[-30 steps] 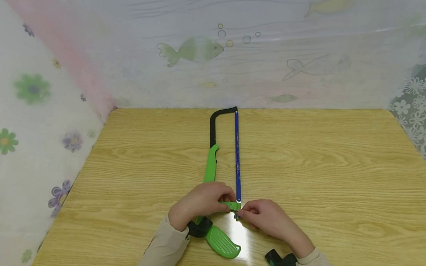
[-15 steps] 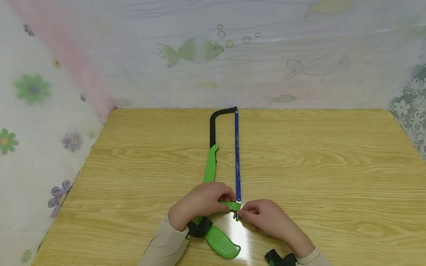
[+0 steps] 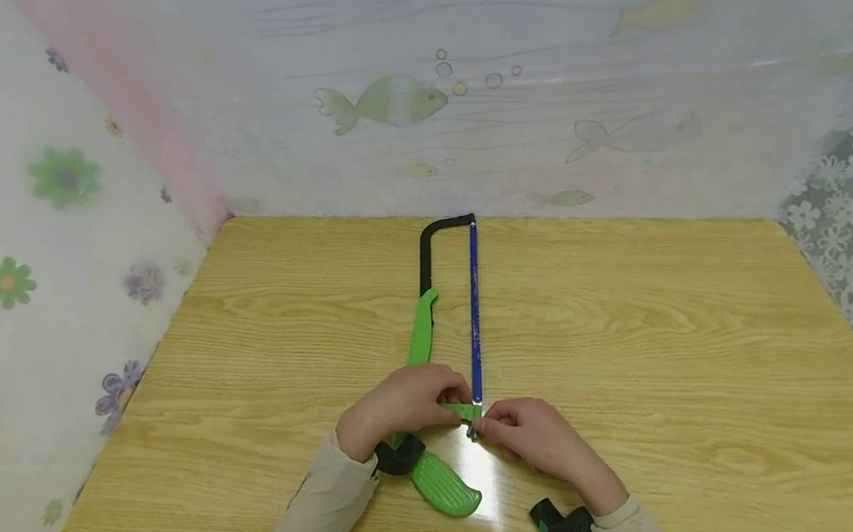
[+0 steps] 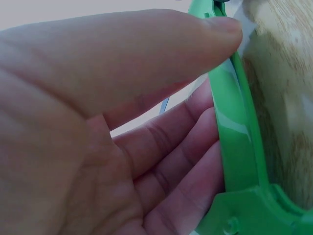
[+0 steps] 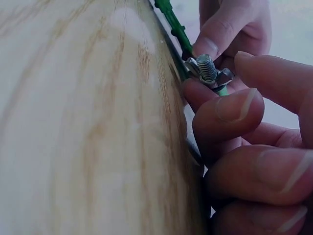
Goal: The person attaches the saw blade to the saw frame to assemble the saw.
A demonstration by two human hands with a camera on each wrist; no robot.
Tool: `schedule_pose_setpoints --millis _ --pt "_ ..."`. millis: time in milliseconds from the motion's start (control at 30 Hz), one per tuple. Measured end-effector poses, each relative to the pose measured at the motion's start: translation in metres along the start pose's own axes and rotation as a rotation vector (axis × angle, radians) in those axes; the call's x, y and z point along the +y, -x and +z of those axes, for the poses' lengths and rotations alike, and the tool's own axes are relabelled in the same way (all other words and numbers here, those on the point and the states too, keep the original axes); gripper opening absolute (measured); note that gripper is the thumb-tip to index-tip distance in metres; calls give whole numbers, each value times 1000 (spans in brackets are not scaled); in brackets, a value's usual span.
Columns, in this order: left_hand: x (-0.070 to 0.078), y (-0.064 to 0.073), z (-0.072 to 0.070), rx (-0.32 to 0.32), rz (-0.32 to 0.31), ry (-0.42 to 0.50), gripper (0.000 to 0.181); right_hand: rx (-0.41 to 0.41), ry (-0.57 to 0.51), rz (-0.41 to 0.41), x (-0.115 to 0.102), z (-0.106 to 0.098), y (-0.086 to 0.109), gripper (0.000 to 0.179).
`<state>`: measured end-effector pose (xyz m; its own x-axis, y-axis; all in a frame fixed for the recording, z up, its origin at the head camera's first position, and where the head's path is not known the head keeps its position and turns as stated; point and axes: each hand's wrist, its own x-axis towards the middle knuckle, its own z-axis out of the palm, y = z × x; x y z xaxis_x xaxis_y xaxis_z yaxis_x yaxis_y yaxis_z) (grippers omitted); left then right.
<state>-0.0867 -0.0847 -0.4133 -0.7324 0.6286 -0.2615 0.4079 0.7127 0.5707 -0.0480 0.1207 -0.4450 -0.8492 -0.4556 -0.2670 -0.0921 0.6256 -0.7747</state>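
A hacksaw [image 3: 422,332] with a green and black frame lies on the table. Its blue blade [image 3: 475,311] runs along the right side, and the green ribbed handle [image 3: 447,486] points toward me. My left hand [image 3: 412,400] grips the green frame at the blade's near end; in the left wrist view thumb and fingers lie along the green part [image 4: 234,132]. At the wing nut [image 5: 225,77] on the threaded bolt [image 5: 206,67], my right hand [image 3: 544,442] has its thumb and fingertips close about the wings. Part of the frame is hidden under the left hand.
The wood-grain table [image 3: 654,334] stretches out on both sides of the saw. Behind it hangs a pale curtain [image 3: 510,156] with fish drawings, close to the saw's far end. Flowered sheets [image 3: 58,270] border the left side. Black wrist cameras [image 3: 562,525] sit by both cuffs.
The wing nut's wings looked spread half a second ago and now appear narrower, so it has turned. The right fingertips have shifted slightly. Left hand and saw have stayed put.
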Motion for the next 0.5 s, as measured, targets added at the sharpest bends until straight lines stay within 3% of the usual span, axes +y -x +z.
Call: schedule_pose_setpoints --millis 300,500 --pt "-3 1 4 -18 25 62 15 -4 -81 37 1 4 4 34" --pt "-10 5 6 20 18 136 11 -29 -177 31 2 9 4 33"
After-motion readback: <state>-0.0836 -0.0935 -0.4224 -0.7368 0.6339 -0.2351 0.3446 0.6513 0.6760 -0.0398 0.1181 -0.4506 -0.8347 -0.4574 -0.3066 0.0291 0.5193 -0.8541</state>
